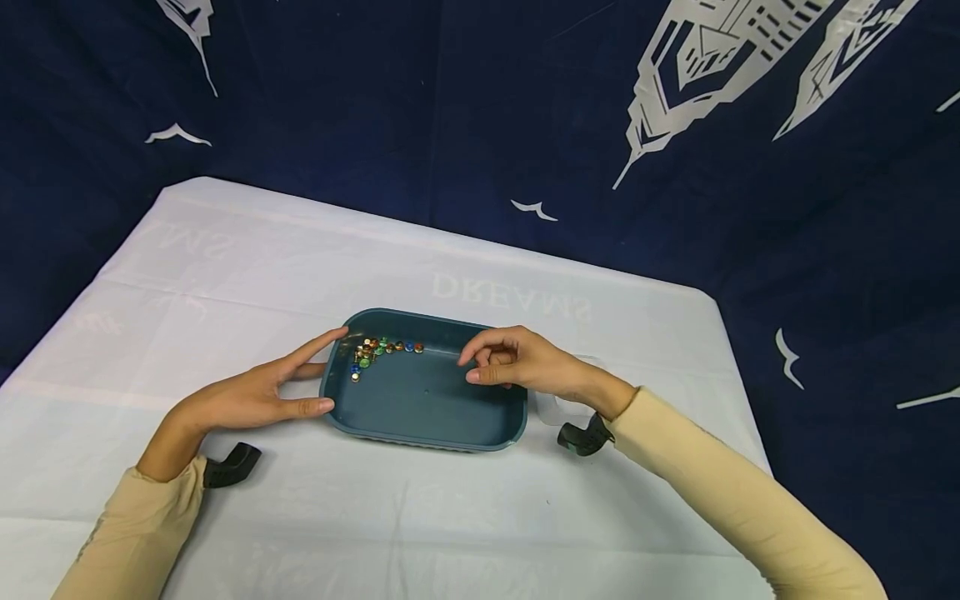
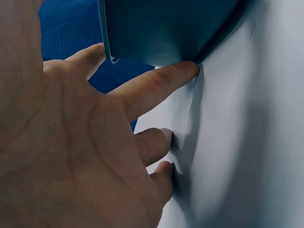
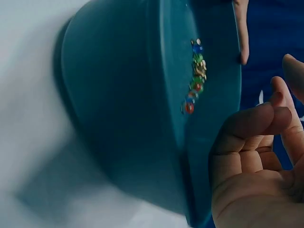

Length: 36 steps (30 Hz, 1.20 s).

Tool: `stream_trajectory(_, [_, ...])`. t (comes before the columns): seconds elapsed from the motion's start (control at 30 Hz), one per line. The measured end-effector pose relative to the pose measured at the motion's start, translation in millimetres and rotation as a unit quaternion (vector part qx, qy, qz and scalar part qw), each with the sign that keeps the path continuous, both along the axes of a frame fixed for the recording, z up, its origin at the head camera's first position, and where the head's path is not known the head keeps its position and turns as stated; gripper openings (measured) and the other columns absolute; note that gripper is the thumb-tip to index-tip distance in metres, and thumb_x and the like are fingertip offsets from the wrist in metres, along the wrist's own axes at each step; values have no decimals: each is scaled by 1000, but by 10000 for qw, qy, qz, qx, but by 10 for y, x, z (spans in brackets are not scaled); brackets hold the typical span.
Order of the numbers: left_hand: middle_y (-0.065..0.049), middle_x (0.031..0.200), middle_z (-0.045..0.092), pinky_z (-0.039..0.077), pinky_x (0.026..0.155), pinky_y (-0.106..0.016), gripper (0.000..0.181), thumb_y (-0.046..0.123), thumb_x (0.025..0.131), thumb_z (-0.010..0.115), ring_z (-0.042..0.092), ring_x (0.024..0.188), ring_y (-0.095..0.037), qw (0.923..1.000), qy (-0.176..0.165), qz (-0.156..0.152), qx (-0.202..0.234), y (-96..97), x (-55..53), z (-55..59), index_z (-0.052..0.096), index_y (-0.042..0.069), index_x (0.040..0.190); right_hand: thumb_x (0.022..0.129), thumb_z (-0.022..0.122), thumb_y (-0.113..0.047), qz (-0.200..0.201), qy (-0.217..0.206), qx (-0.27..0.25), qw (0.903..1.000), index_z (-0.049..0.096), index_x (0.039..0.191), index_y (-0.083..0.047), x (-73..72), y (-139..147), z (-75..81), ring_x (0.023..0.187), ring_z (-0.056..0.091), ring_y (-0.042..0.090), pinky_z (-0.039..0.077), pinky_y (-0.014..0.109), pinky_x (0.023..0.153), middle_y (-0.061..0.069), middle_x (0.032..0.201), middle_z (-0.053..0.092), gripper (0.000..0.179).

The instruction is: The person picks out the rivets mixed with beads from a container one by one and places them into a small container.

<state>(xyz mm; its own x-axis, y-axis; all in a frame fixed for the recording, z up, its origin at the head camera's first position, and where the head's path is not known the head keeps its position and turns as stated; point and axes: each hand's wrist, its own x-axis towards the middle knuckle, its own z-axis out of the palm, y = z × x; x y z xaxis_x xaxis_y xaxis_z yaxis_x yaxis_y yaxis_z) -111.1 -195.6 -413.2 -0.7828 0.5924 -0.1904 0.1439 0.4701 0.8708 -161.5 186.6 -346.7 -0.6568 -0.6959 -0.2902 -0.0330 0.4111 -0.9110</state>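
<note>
Tray: the dark teal, rounded-rectangular plastic tray [image 1: 423,408] sat on the white cloth table cover [image 1: 450,533], between the two hands.
Beads: small shiny multicoloured beads [image 1: 365,362], in gold, green, blue and red, lay inside the tray at its far left part, grouped in a bent band with a short row extending to the right.
Left hand: the left hand [image 1: 251,400] was spread at the left end of the tray, its fingers extended rather than wrapped round it. The index fingertip met the rim, the middle fingertip touched the wall near its base, and the thumb tip lay at the near left edge.
Right hand: the right hand [image 1: 536,367] hung over the right part of the tray, apart from the beads. Its fingers were loosely curled, with nothing visible in their grasp.
Container: a clear plastic container [image 1: 558,410] stood just right of the tray, partly hidden by the right forearm.
Wrist units: a black curved device [image 1: 232,465] was positioned at the left wrist; a matching black device [image 1: 581,437] was at the right.
Backdrop: dark blue fabric [image 1: 360,150] with white printed figures stood behind the table.
</note>
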Motion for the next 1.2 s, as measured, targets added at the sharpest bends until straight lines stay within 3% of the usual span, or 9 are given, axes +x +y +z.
stream_trajectory(0.17, [-22,162,28,31,101,-76,89,36,97,68,39,143,-44,10000,24,12,-59,2,5,11,6,44,159,94,72,-13,198,-175,57,9996,66,121,2,-30,-170,-33,65,46,13,40,31,64,0,81,55,32])
stream_trajectory(0.53, [-23,159,33,31,101,-75,89,35,97,68,40,142,-44,9999,87,4,-68,3,-1,8,6,44,159,93,73,-11,536,-98,59,9985,69,119,1,-176,-559,-98,66,45,13,41,24,69,-2,82,55,30])
stream_trajectory(0.73, [-25,156,37,32,100,-75,89,35,97,68,41,142,-44,9999,105,8,-79,1,-2,6,6,44,160,93,74,-15,416,-251,60,9988,70,119,-2,-198,-782,-153,68,45,15,40,25,68,-2,83,56,30])
stream_trajectory(0.93, [-26,153,42,31,100,-77,89,35,97,67,40,141,-46,9999,114,-3,-101,1,-3,-6,5,44,160,92,73,-11,36,-483,10,9988,70,118,1,-254,-965,-194,64,42,13,36,29,63,-3,76,55,28])
stream_trajectory(1.2, [-26,153,41,31,100,-77,89,32,98,67,40,141,-46,9999,101,-46,-15,3,-4,-5,5,43,160,92,73,-9,-43,-463,254,9986,73,114,-2,-284,-1144,-259,64,42,10,34,22,59,-2,76,56,24])
